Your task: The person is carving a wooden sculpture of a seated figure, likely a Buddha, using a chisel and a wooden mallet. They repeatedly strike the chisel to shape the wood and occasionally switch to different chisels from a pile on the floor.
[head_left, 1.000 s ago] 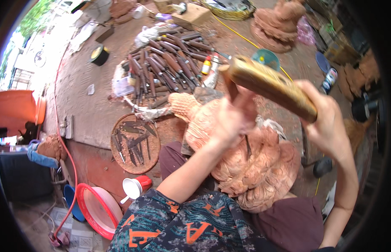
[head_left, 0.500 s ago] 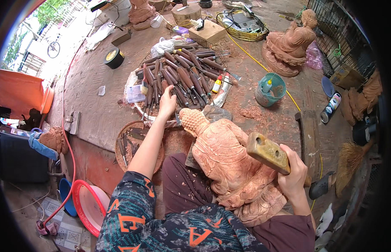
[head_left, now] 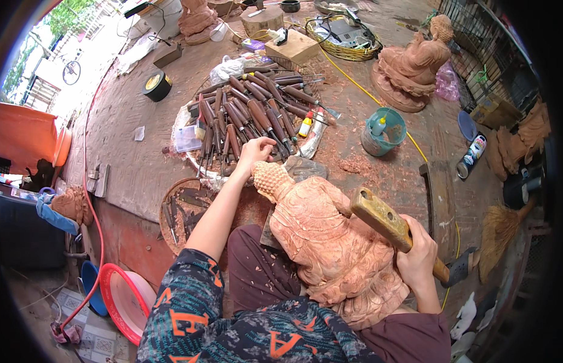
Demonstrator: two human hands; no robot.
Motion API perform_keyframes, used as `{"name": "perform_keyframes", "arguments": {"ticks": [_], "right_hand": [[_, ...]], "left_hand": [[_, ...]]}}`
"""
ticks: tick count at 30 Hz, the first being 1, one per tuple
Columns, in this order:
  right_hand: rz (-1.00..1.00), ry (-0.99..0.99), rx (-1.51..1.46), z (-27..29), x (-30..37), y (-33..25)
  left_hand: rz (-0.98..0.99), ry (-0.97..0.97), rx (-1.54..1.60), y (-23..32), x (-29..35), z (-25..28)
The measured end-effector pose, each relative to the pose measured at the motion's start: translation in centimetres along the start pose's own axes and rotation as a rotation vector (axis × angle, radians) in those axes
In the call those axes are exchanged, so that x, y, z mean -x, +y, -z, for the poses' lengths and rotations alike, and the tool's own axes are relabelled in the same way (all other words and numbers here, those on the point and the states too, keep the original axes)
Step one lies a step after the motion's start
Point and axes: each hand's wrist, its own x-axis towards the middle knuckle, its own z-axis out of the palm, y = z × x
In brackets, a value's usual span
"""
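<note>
"Where was the carved statue (head_left: 330, 233) kept?"

"It was laid aslant across the lap, its back turned upward. Its knobbly head was pointed to the upper left, and the brown trousers (head_left: 257, 257) were partly covered by it."

"And what was held in the right hand (head_left: 418, 251)?"

"A wooden mallet (head_left: 381, 221). The grip was clamped round it, and the thick block was held over the statue's side. The end of the handle was left jutting out past the hand."

"Was anything held in the left hand (head_left: 255, 152)?"

"That could not be told. Its fingers were seen bent, but whether the grip was together or apart was not clearly shown. It was placed just above the statue's head, at the near edge of a heap of wooden-handled chisels (head_left: 251, 112)."

"What else was set around?"

"Loose dark blades were spread on a round plate (head_left: 182, 235) beside the left forearm. A small bottle (head_left: 378, 126) was stood inside a green bucket (head_left: 375, 144) ahead and to the right. Beyond that, another seated statue (head_left: 408, 69) was set upright near a yellow cord (head_left: 354, 74)."
</note>
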Motion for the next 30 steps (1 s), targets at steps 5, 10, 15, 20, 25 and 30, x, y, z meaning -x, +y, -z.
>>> {"name": "perform_keyframes", "arguments": {"ticks": [5,10,15,20,25,30], "right_hand": [[-0.037,0.004,0.001,-0.1,-0.1,-0.2],[-0.036,-0.005,0.002,0.0,-0.1,0.0],[-0.016,0.002,-0.006,-0.1,-0.1,-0.1],[-0.009,0.009,-0.007,-0.2,-0.1,0.0],[-0.007,0.017,0.018,-0.3,0.0,0.2],[0.014,0.015,0.014,-0.4,0.0,0.2]], "left_hand": [[-0.195,0.146,-0.486,-1.5,-0.6,-1.6],[-0.119,0.189,-0.35,-2.6,-0.4,-2.1],[0.075,0.172,0.095,-3.0,0.6,-1.0],[0.036,0.117,0.407,-4.9,1.6,-1.0],[-0.144,0.196,0.049,-3.8,3.9,-1.3],[-0.18,0.227,-0.169,-4.6,4.9,-1.2]]}}
